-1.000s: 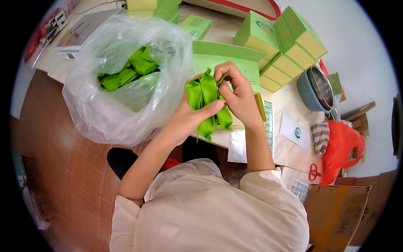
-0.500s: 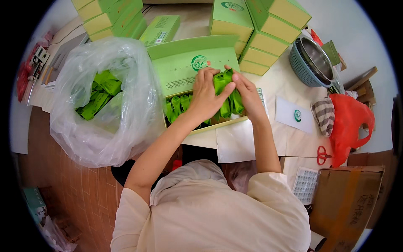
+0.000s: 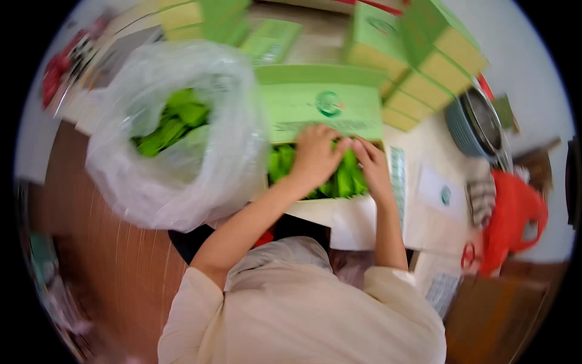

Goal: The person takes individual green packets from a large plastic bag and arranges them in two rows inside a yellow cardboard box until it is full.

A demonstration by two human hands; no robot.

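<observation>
The open green box (image 3: 321,103) lies in front of me, its lid tilted back, with small green foil packets (image 3: 344,179) standing in a row inside. My left hand (image 3: 316,156) is curled over the packets from the left, thumb toward the right hand. From the other side, my right hand (image 3: 373,165) has bent fingers at the packets' upper ends, close to the left fingertips. Both hands seem closed on packets there; blur hides the exact grip. Left of the box, a clear plastic bag (image 3: 236,164) stands open around more loose green packets (image 3: 176,121).
Stacked green-and-yellow boxes (image 3: 424,73) rise behind at the right, with more (image 3: 212,21) at back left. A blue basket holding a metal bowl (image 3: 470,124), a white card (image 3: 441,193), a red bag (image 3: 515,212) and red scissors (image 3: 468,255) lie rightward. A cardboard box (image 3: 497,309) stands nearer.
The view has shifted, so the table appears farther right and blurred. My hands have lowered the packets from above the box's edge down into the row.
</observation>
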